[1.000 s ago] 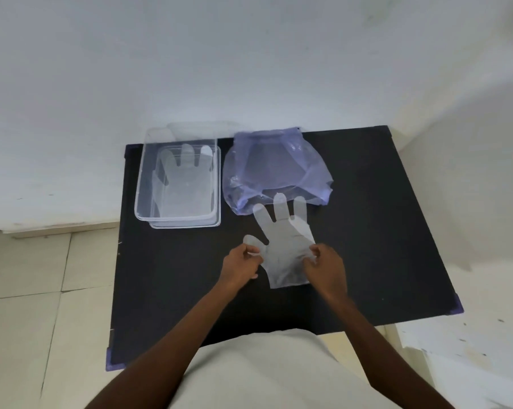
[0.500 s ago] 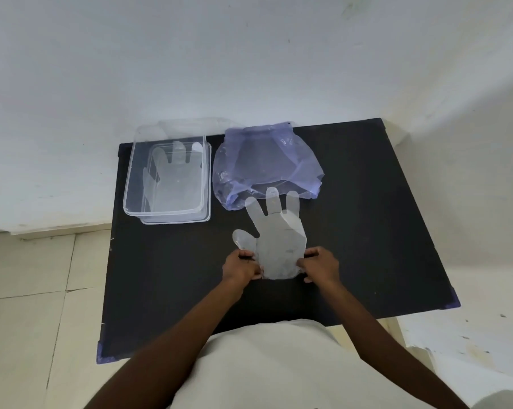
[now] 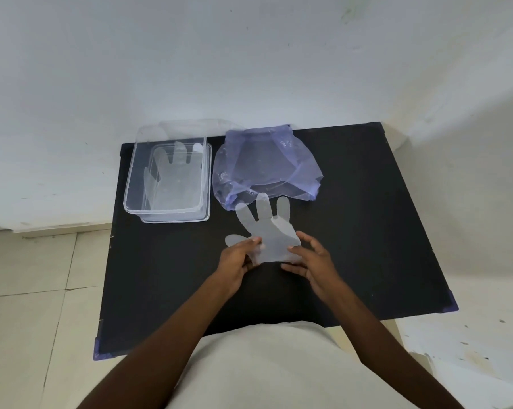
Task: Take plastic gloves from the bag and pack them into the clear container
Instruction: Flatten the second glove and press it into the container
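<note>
A clear plastic glove (image 3: 267, 231) lies flat on the black table (image 3: 367, 225), fingers pointing away from me. My left hand (image 3: 239, 258) pinches its cuff edge near the thumb. My right hand (image 3: 310, 258) rests at the cuff's right side with fingers spread, touching the edge. Behind the glove sits a crumpled bluish plastic bag (image 3: 267, 169). At the back left stands the clear container (image 3: 131, 184) with another glove (image 3: 175, 178) flat inside it.
The table stands against a white wall (image 3: 249, 69). Its edges drop to a tiled floor (image 3: 28, 290) on the left and a white surface (image 3: 470, 349) on the right. A clear lid leans behind the container.
Both hands slid down the glove to its cuff. The right hand has loosened, its fingers now spread, while the left still pinches. The glove has flattened out on the table.
</note>
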